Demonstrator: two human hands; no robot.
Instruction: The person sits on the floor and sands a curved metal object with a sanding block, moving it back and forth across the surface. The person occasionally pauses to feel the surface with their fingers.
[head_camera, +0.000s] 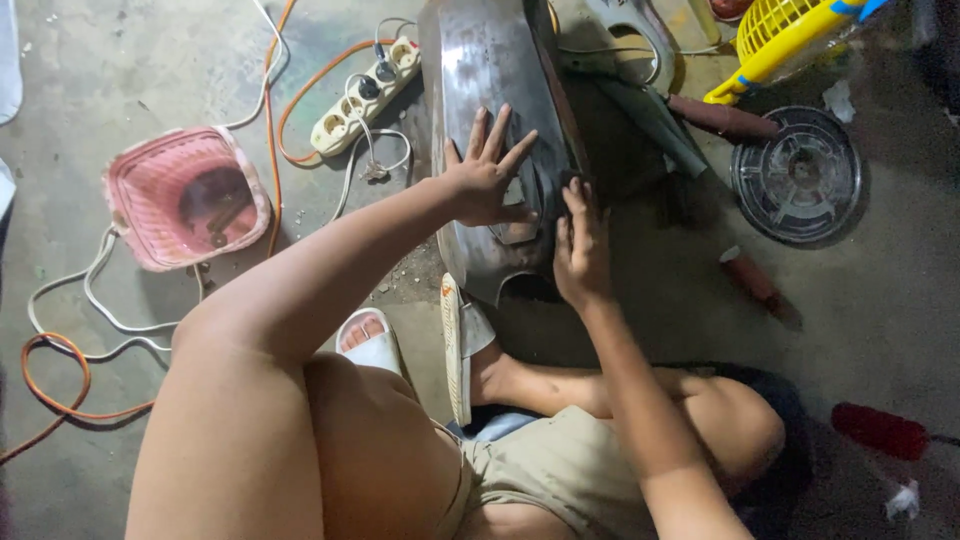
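Grey metal panel (500, 90) lies on the concrete floor (130, 70), running from centre toward 12 o'clock. Left hand (487, 178) presses flat on it, fingers spread, gripping nothing. Right hand (582, 250), just at its 4 o'clock, rests on the panel's lower right edge with fingers bent onto it; whether it grips the edge, I cannot tell. Pink basket (185, 197) sits at 9 o'clock, power strip (366, 95) at 11 o'clock, round clear lid (797, 176) at 2 o'clock, yellow basket (785, 30) at 1 o'clock.
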